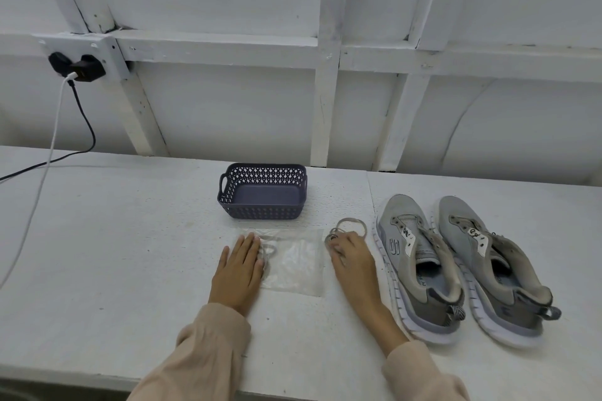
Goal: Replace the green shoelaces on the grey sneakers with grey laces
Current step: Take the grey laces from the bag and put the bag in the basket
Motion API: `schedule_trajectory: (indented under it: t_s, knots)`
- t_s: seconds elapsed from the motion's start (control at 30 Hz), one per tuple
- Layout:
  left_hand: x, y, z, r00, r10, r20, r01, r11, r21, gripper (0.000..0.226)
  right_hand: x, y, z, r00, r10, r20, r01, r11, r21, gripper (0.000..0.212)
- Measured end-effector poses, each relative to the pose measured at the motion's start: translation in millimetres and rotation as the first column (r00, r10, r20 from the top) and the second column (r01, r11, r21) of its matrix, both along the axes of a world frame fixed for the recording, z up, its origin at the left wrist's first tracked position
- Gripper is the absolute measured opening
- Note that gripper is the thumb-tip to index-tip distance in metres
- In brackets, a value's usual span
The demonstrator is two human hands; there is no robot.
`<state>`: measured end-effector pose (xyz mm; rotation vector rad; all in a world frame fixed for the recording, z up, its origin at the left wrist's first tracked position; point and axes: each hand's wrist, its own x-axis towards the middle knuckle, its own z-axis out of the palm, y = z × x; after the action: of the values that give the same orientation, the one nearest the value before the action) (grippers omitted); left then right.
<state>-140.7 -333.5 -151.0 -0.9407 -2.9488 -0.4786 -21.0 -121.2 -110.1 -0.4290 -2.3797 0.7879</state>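
Head view. White textured worktop [130, 238] along a white panelled wall.

Left hand [239, 270]: palm down, fingers straight, resting on the left edge of a clear flat plastic bag [296, 267]. Grip wide, holding nothing. A small grey lace bundle [269, 251] lies at the bag, touching the fingertips; cannot tell whether it is inside or on top.

Right hand [353, 257]: just right of the bag, fingers curled over the near part of a coiled grey shoelace [350, 225] lying on the worktop. Grip narrow, holding the coil.

Pair of grey mesh sneakers with white soles just right of that hand, side by side, toes away: left sneaker [420, 270], right sneaker [492, 273].

Dark blue perforated plastic basket [264, 212] behind the bag, near it.

Far left: black wall plug [81, 67]; white cable [49, 156] and black cable [85, 120] hang down onto the worktop.
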Motion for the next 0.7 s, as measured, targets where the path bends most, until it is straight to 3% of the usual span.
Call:
schedule_trajectory:
  t_s: [0.07, 0.13, 0.27, 0.33, 0.37, 0.43, 0.5, 0.6, 0.7]
  knots:
    - [0.5, 0.5, 2.1, 1.000, -0.002, 0.004, 0.002, 1.000, 0.005, 0.082, -7.5, -7.0, 6.7, 0.993, 0.076, 0.089, -0.050, 0.963, -0.264, 0.016]
    - [1.5, 1.0, 4.6, 1.000, -0.006, 0.021, 0.006, 1.000, 0.024, 0.082, -19.2, -13.0, 12.0, 0.975, 0.146, 0.167, -0.030, 0.832, -0.554, 0.016]
    - [3.6, -1.6, 11.0, 0.997, -0.010, 0.081, -0.003, 0.988, 0.155, 0.079, -35.9, -20.7, 24.5, 0.933, 0.323, 0.160, -0.008, 0.461, -0.887, 0.011]
    - [6.4, -3.2, 13.1, 0.993, -0.026, 0.112, -0.005, 0.962, 0.275, 0.069, -40.6, -23.9, 31.5, 0.919, 0.381, 0.104, 0.027, 0.203, -0.979, 0.013]
    - [7.9, -4.1, 15.6, 0.989, -0.032, 0.146, -0.022, 0.935, 0.355, 0.061, -42.0, -25.3, 35.2, 0.911, 0.401, 0.095, 0.041, 0.142, -0.989, 0.015]
    - [9.0, -7.2, 20.1, 0.974, -0.049, 0.222, -0.080, 0.841, 0.536, 0.044, -44.8, -27.9, 37.2, 0.886, 0.443, 0.135, 0.050, 0.199, -0.979, 0.027]
    - [7.7, -11.6, 23.3, 0.975, -0.030, 0.222, -0.120, 0.767, 0.630, 0.044, -47.6, -30.3, 36.5, 0.888, 0.432, 0.156, 0.051, 0.243, -0.969, 0.037]
    - [2.0, -14.2, 24.2, 0.966, 0.082, 0.244, -0.225, 0.730, 0.645, 0.049, -54.9, -35.8, 31.6, 0.881, 0.444, 0.163, 0.093, 0.174, -0.980, 0.043]
    - [-4.7, -10.7, 26.6, 0.912, 0.148, 0.384, -0.379, 0.666, 0.642, 0.050, -55.8, -37.4, 25.5, 0.814, 0.544, 0.202, 0.081, 0.239, -0.968, 0.047]
